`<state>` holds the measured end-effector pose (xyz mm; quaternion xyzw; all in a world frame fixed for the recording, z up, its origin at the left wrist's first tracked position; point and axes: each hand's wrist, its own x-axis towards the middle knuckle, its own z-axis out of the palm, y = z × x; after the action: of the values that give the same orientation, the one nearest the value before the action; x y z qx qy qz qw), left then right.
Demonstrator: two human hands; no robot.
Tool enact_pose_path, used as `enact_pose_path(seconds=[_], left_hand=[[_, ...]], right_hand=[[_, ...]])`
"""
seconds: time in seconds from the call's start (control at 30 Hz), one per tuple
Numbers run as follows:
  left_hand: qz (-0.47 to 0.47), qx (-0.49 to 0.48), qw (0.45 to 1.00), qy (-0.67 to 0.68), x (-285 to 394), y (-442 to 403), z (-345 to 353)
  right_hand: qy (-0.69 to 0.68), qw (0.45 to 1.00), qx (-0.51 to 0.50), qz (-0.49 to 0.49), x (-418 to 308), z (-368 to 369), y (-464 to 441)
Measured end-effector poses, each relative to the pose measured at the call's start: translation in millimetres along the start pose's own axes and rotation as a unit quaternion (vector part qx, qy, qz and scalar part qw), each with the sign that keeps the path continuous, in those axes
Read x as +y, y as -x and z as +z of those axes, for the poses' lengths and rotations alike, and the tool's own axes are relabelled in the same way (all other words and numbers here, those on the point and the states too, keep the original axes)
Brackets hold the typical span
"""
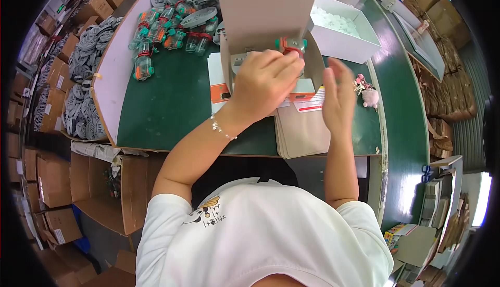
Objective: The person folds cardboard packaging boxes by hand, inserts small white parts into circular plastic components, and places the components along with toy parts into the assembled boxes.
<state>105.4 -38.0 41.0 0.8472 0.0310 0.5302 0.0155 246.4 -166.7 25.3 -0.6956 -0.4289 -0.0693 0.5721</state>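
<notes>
An open cardboard box (266,14) stands on the green table with its lid raised at the back. My left hand (267,81) reaches over the box from the left, its fingers closed at a clear plastic item with teal and red parts (292,45). My right hand (338,94) is raised just right of the box, fingers apart, holding nothing. Inside the box, left of my left hand, a grey piece (238,63) partly shows. An orange and white small box (303,90) lies at the box's front right. Flat cardboard sheets (299,133) lie in front.
Several clear and teal plastic items (159,29) lie at the back left, near grey discs (200,17). A white box (346,50) with white pieces stands at the back right. A pink fluffy trinket (370,98) lies on the right. Left, a bin (83,110) holds grey coiled parts.
</notes>
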Motion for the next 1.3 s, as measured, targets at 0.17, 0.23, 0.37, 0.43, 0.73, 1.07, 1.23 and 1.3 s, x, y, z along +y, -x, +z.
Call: enact_pose_path(seconds=[0.17,0.23,0.37,0.43,0.73,1.07,1.23,1.3], left_hand=[[-0.025,-0.229,0.973,-0.032,9,23,35],[-0.026,-0.236,0.971,-0.032,16,29,33],[-0.034,-0.207,0.978,0.003,26,30,17],[-0.051,-0.116,0.99,0.069,26,19,2],[-0.351,-0.06,0.933,-0.043,-35,59,-66],[-0.436,-0.271,0.846,-0.144,-40,87,-53],[-0.408,-0.228,0.865,-0.182,-33,84,-53],[-0.381,-0.196,0.883,-0.191,-32,83,-53]], right_hand=[[-0.061,0.955,-0.192,0.216,5,-3,11],[-0.089,0.951,-0.213,0.204,14,-5,9],[-0.002,0.953,-0.241,0.182,12,-8,-6],[0.048,0.952,-0.251,0.168,12,-9,-11],[-0.051,0.979,0.035,0.195,41,-75,3],[0.189,0.896,0.32,0.243,138,-248,54],[0.512,0.757,0.283,0.292,204,-302,80],[0.522,0.731,0.251,0.362,228,-310,93]])
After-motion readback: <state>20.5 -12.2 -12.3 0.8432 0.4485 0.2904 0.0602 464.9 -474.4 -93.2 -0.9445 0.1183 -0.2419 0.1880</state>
